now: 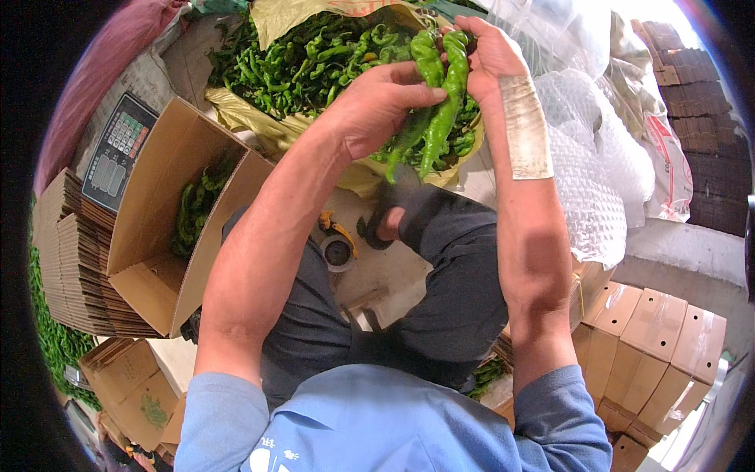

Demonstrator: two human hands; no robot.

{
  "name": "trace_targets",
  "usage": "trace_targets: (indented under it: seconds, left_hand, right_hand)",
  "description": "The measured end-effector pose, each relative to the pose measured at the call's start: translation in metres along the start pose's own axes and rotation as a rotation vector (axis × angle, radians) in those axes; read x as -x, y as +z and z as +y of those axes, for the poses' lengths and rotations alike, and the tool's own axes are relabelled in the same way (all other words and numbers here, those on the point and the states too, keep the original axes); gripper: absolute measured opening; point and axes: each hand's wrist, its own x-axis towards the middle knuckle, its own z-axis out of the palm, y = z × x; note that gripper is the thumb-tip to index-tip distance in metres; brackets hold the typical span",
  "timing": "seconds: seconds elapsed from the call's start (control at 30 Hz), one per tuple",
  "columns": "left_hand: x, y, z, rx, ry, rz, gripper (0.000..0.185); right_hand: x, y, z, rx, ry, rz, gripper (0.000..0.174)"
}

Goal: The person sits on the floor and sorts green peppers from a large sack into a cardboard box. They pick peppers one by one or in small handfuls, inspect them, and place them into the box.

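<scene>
Long wrinkled green peppers [449,94] hang between my two hands at the top of the view, over an open yellow sack [236,115] full of more green peppers [295,65]. My left hand [383,100] pinches them from the left, its thumb lying across one pepper. Around their stem ends curl the fingers of my right hand [486,53]; a pale patch covers that wrist. An open cardboard box [147,283] with some green peppers [197,206] inside stands left of my left forearm.
A digital scale [118,153] and stacked flat cartons [88,277] lie at the far left. A yellow-handled tool and a tape roll [338,252] are on the floor between my legs. Bubble wrap [581,153] hangs at the right, above closed cartons [649,324].
</scene>
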Motion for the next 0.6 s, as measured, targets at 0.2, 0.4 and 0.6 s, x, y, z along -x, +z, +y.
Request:
trace_targets:
  seconds: [0.2, 0.4, 0.6]
  left_hand:
    - [-0.004, -0.003, -0.005, 0.010, 0.038, 0.063, 0.041]
    - [-0.004, -0.002, -0.001, 0.068, 0.049, 0.128, 0.035]
    - [-0.003, -0.011, 0.001, 0.242, 0.049, -0.038, 0.033]
  right_hand:
    - [0.025, 0.033, 0.009, 0.170, -0.318, 0.108, 0.023]
    - [0.031, 0.040, 0.007, 1.013, -0.823, 0.308, 0.035]
    - [0.040, 0.045, 0.000, 0.783, -0.531, 0.100, 0.039]
